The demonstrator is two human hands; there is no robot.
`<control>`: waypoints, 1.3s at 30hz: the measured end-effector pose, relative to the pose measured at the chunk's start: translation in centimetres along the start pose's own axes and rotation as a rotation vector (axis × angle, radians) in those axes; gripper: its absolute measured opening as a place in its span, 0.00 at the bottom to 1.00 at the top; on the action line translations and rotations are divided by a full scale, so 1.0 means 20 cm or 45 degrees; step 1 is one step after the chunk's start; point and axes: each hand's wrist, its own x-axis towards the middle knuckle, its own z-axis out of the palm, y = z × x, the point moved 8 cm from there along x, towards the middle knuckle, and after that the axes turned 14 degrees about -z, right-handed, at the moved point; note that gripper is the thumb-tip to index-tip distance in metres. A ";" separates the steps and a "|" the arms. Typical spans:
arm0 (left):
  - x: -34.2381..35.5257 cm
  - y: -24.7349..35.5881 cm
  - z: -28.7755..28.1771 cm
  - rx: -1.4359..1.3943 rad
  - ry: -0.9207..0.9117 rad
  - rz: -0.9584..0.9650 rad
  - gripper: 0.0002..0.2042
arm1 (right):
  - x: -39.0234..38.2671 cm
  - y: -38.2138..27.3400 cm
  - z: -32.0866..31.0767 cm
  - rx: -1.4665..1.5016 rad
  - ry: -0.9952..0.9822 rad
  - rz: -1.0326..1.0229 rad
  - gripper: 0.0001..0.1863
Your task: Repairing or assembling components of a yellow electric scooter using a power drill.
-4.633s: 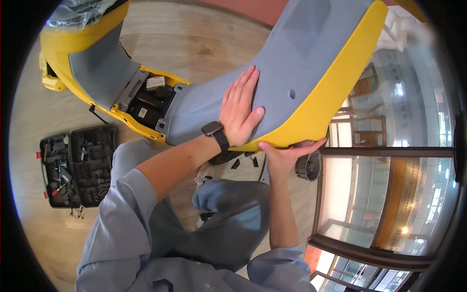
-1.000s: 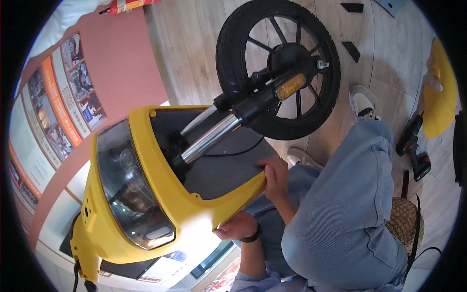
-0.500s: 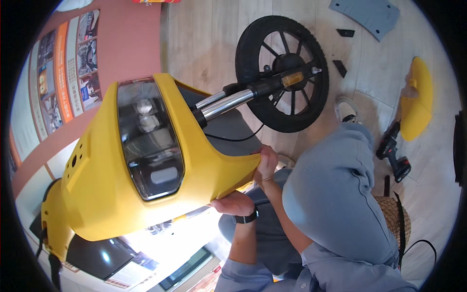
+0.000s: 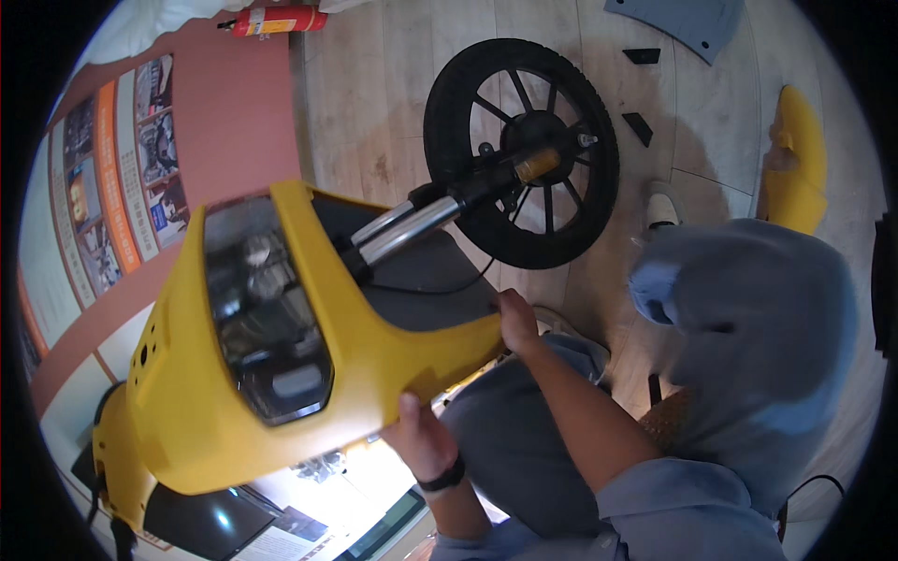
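Note:
A big yellow front fairing [image 4: 374,365] with a dark glossy headlight [image 4: 267,318] set in it covers the front of a two-wheeler. My left hand [image 4: 423,441], wearing a dark watch, holds the fairing's near edge; its thumb lies against the outer face and the fingers are partly hidden. Further right, my right hand [image 4: 517,323] is closed around the pointed end of the same fairing. Silver fork tubes [image 4: 412,229] run from behind the fairing to a black spoked wheel [image 4: 440,122]. A thin black cable [image 4: 426,292] hangs below the fork.
On the wooden floor lie a grey panel [image 4: 678,23], two small black pieces [image 4: 642,56] and a curved yellow part [image 4: 797,178]. A red fire extinguisher [image 4: 281,20] is at the top left, near a wall with a photo poster [image 4: 103,168]. My bent knee [image 4: 767,309] fills the right side.
My left hand has shifted along the fairing's edge, and its thumb now points up. The fairing sits lower in view. My knee has swung right, hiding the cordless drill.

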 end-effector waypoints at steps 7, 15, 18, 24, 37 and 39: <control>-0.05 0.03 -0.21 0.392 0.321 0.196 0.24 | -0.11 0.25 0.11 1.097 -0.427 1.044 0.24; -0.12 -0.06 -0.39 0.200 0.055 0.074 0.27 | -0.21 0.28 0.33 1.837 -0.030 1.161 0.25; -0.15 -0.08 -0.41 0.230 0.164 0.035 0.27 | -0.24 0.36 0.34 1.903 0.132 1.130 0.21; -0.16 0.03 -0.46 0.240 0.212 -0.002 0.23 | -0.27 0.39 0.40 1.701 0.216 1.183 0.21; -0.13 0.22 -0.62 0.690 0.381 0.096 0.26 | 0.13 -0.78 -0.34 0.862 -0.718 -0.273 0.17; -0.12 0.23 -0.63 0.739 0.392 0.096 0.26 | 0.13 -0.98 -0.42 1.141 -0.777 -0.451 0.16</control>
